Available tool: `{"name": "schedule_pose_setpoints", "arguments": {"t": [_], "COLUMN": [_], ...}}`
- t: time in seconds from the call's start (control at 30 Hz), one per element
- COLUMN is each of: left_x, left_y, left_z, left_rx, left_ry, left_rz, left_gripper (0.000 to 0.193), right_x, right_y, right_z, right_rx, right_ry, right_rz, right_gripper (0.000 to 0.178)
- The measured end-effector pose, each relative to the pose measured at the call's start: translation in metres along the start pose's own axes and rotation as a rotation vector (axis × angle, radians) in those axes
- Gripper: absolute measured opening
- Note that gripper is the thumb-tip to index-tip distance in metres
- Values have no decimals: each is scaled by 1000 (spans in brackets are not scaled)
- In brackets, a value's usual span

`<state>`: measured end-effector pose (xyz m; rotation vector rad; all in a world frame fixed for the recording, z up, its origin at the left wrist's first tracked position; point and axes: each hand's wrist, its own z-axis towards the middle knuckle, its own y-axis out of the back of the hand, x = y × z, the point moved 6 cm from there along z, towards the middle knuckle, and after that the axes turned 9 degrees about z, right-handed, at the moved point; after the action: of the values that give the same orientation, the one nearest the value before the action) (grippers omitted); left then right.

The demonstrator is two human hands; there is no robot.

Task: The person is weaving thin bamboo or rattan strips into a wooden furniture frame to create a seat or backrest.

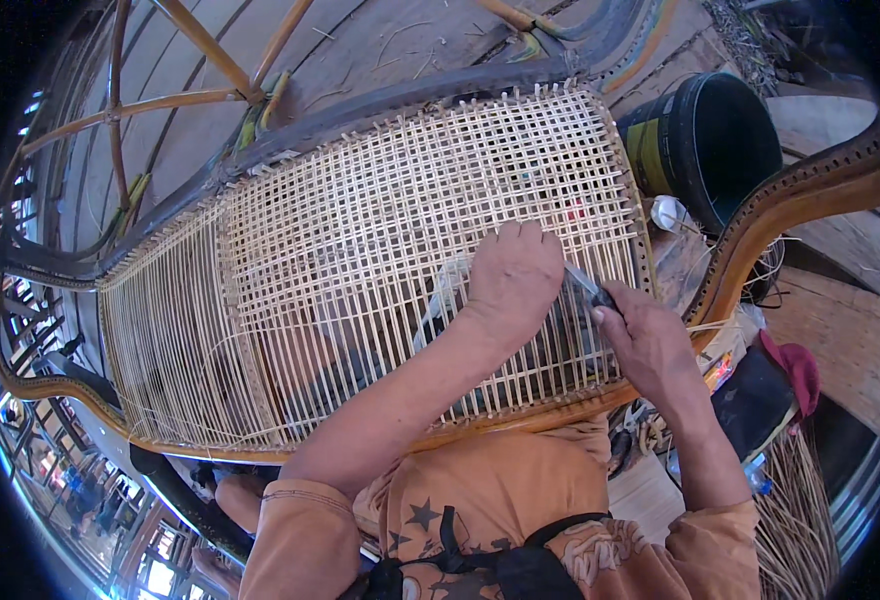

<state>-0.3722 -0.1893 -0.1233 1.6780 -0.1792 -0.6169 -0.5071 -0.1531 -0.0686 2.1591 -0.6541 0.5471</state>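
Note:
Cane strips are woven into an open lattice panel (410,200) on a curved wooden furniture frame (550,412). Its far part is a square mesh; nearer me, mostly uncrossed strands run from the weave to the frame's edge. My left hand (515,268) is closed in a fist on the panel, right of its middle; whatever its fingers pinch is hidden. In my right hand (648,335), just beside it, is a knife-like tool (588,283) with a narrow grey blade and dark grip. The blade reaches left to my left hand, over the strands.
A dark bucket (725,145) lies tipped beyond the right end, near a white cup-like container (667,212). A drilled wooden rail (800,210) curves along the right. Loose cane strips (785,500) lie at lower right, below a dark red cap (792,370). Bamboo poles (205,45) stand at far left.

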Motion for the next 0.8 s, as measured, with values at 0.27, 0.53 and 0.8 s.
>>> {"name": "schedule_pose_setpoints", "arguments": {"t": [0.27, 0.53, 0.8], "left_x": [4, -38, -36], "left_y": [1, -5, -6], "left_z": [-7, -72, -72], "left_rx": [-128, 89, 82], "left_ry": [65, -42, -58], "left_rz": [-113, -256, -241], "left_gripper": [13, 74, 74], "right_x": [4, 6, 0], "right_y": [11, 14, 21], "right_z": [1, 0, 8], "right_rx": [-26, 0, -93], "right_ry": [17, 33, 99], "right_rz": [-5, -48, -289], "right_gripper": [24, 26, 27]}}
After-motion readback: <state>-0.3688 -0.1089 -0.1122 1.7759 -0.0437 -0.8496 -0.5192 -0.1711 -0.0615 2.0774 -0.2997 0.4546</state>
